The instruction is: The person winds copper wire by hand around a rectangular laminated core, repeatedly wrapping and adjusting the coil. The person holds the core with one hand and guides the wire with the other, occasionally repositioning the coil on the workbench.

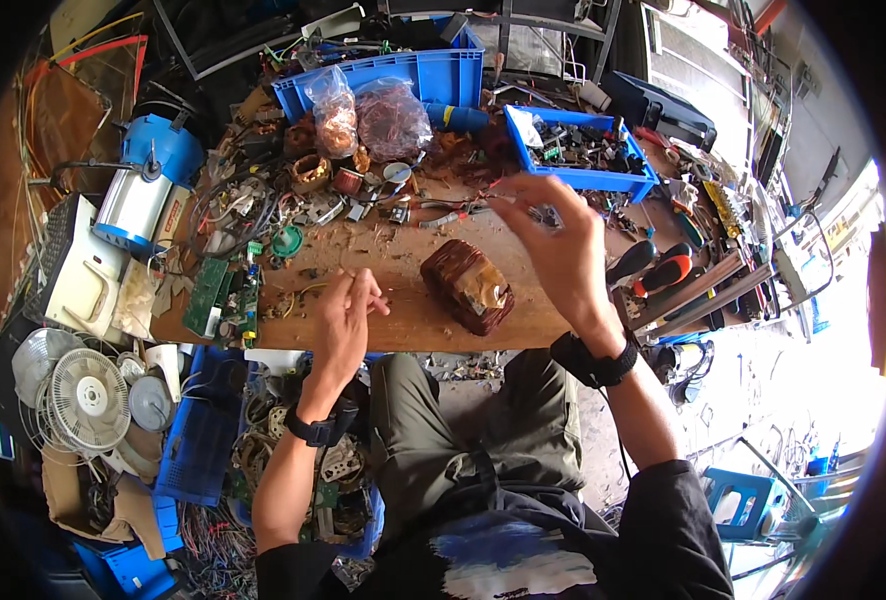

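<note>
I see L hand [351, 308] curled, 9 o'clock of coil [451, 278], R hand [563, 245] at 2; can't tell if either grips anything. I'd brace coil w/ L b4 pulling.

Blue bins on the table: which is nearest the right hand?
The right bin, holding black and green parts; the left bin is farther off, behind plastic bags.

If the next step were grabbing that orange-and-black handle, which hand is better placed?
Probably the person's right hand: it is much nearer the orange-and-black handle, on the same side of the wire coil. The left hand is beyond the coil and would likely reach across.
</note>
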`<state>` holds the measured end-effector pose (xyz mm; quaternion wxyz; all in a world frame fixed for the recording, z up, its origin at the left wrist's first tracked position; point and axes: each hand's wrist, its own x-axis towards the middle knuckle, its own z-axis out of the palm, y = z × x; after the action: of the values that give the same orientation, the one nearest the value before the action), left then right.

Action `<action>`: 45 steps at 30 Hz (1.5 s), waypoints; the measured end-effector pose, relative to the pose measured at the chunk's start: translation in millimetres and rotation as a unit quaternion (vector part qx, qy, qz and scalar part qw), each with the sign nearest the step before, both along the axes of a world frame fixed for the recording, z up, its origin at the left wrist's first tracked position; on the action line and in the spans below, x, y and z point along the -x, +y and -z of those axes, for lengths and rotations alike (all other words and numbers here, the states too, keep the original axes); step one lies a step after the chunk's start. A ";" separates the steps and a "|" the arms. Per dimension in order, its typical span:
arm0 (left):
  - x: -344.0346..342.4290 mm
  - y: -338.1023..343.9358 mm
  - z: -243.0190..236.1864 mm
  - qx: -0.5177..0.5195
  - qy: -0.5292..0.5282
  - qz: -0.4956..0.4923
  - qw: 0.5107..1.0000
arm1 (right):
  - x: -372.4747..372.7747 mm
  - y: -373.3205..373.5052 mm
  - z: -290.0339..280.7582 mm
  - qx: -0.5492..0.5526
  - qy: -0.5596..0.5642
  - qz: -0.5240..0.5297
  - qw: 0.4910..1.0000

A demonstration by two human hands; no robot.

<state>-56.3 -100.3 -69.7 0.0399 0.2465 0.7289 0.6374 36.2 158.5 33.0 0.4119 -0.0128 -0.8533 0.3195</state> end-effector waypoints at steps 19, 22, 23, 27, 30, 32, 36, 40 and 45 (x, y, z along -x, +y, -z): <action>-13.9 -27.2 -7.8 0.164 0.014 0.084 0.983 | 1.5 -39.1 24.6 -0.051 0.010 -0.282 0.958; -16.0 -45.7 23.5 0.213 0.016 0.039 0.976 | -18.0 -21.0 22.7 -0.013 -0.047 -0.159 0.986; -16.7 -51.9 30.7 0.242 0.026 0.029 0.969 | -21.5 -13.2 33.8 0.029 -0.076 -0.144 0.986; -20.4 -56.4 13.4 0.204 -0.177 0.015 0.963 | -23.7 12.3 90.4 0.271 -0.235 -0.158 0.920; -3.2 -80.6 10.2 0.006 -0.261 -0.020 0.965 | -20.3 13.9 106.8 0.295 -0.256 -0.190 0.901; 12.0 -106.3 23.2 -0.166 -0.265 -0.013 0.950 | -15.7 9.9 104.8 0.347 -0.231 -0.218 0.882; 3.6 -95.4 31.2 -0.194 -0.302 -0.016 0.933 | -8.7 10.1 98.4 0.389 -0.260 -0.222 0.855; -14.5 -48.7 48.1 -0.187 -0.340 0.051 0.920 | -13.2 23.0 110.6 0.460 -0.249 -0.213 0.825; -18.1 12.3 77.0 -0.236 -0.380 0.069 0.892 | -5.0 38.2 128.5 0.457 -0.275 -0.213 0.819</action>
<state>-38.2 -87.9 -146.6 0.2983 0.0374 0.4676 0.8313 41.3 196.7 -95.5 0.0290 -0.1049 -0.6684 0.7358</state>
